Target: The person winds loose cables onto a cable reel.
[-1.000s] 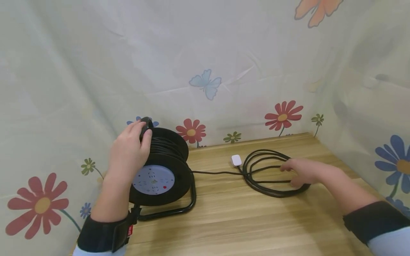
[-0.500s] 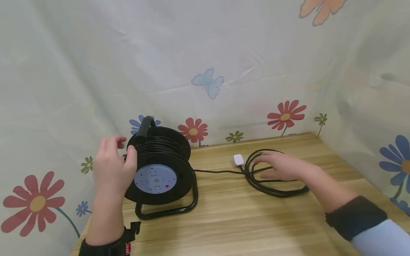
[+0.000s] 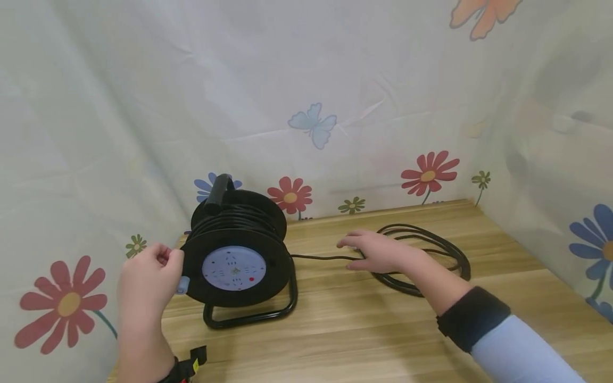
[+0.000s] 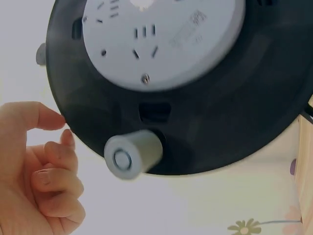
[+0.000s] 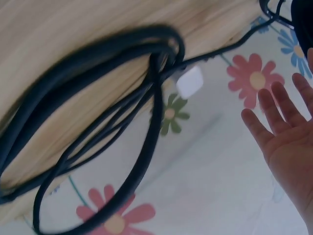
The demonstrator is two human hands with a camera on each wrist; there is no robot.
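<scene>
A black cable reel [image 3: 239, 229] with a grey socket face [image 3: 233, 267] stands upright in its black frame at the table's left. My left hand [image 3: 167, 260] is at the reel's left rim, fingers loosely curled and holding nothing, just above a grey crank knob [image 3: 182, 284]. The left wrist view shows that knob [image 4: 132, 156] free, with my left hand [image 4: 61, 132] beside the rim. My right hand [image 3: 356, 252] lies flat and open over the near end of a loose coil of black cable [image 3: 412, 230]. The right wrist view shows the coil [image 5: 146, 103], a white plug [image 5: 190, 82] and my straight fingers [image 5: 274, 112].
The wooden table [image 3: 359, 330] is closed in by a flowered curtain [image 3: 311, 106] at the back, left and right. A single cord [image 3: 321, 258] runs from the reel to the coil. The reel's carry handle [image 3: 217, 192] sticks up at its top.
My left hand let go of the carry handle and came down the reel's left side to the knob. My right hand slid left across the coil and now covers the white plug.
</scene>
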